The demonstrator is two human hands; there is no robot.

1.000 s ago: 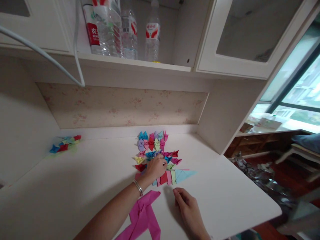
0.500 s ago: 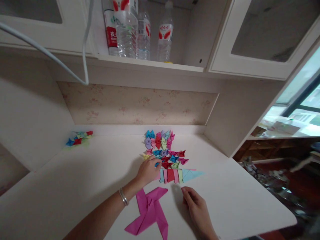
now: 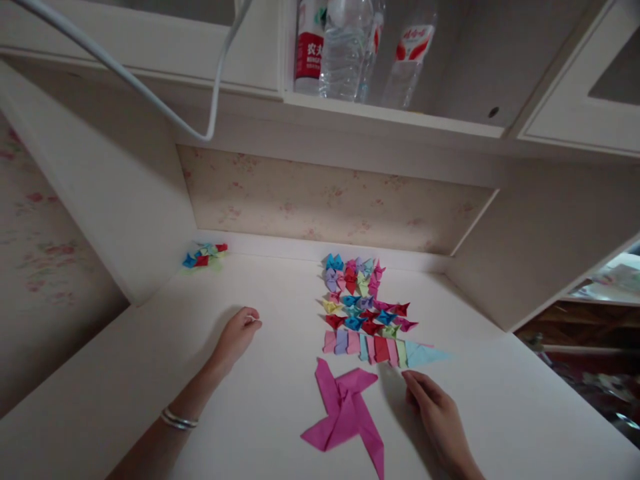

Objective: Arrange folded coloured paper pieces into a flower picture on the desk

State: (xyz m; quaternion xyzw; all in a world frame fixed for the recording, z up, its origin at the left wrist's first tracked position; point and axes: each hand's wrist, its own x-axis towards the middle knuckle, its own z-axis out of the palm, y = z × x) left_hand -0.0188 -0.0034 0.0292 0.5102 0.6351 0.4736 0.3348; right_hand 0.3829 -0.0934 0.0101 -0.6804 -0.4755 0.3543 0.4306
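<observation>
My left hand (image 3: 240, 335), a bracelet on its wrist, hovers over the white table left of the folded papers. Its fingers are curled, with nothing visible in them. My right hand (image 3: 436, 408) is pinched closed near the light blue pointed folded paper (image 3: 425, 353); whatever its fingers may hold is hidden. From that point, a row of folded paper strips (image 3: 381, 349) runs left. Several small origami pieces (image 3: 367, 315) lie in rows behind it, and a further origami cluster (image 3: 350, 275) sits near the back edge. A magenta paper pinwheel (image 3: 346, 410) lies between my hands.
A small pile of colored folded papers (image 3: 205, 257) is at the table's back left. Plastic bottles (image 3: 345, 53) stand on the open shelf above. A white cable (image 3: 165, 110) hangs in front of the cabinet. Side panels bound the white tabletop (image 3: 260, 413).
My left hand has lifted off the origami rows and moved left, uncovering more strips and pieces. My right hand stays near the strip row. The camera view has turned left.
</observation>
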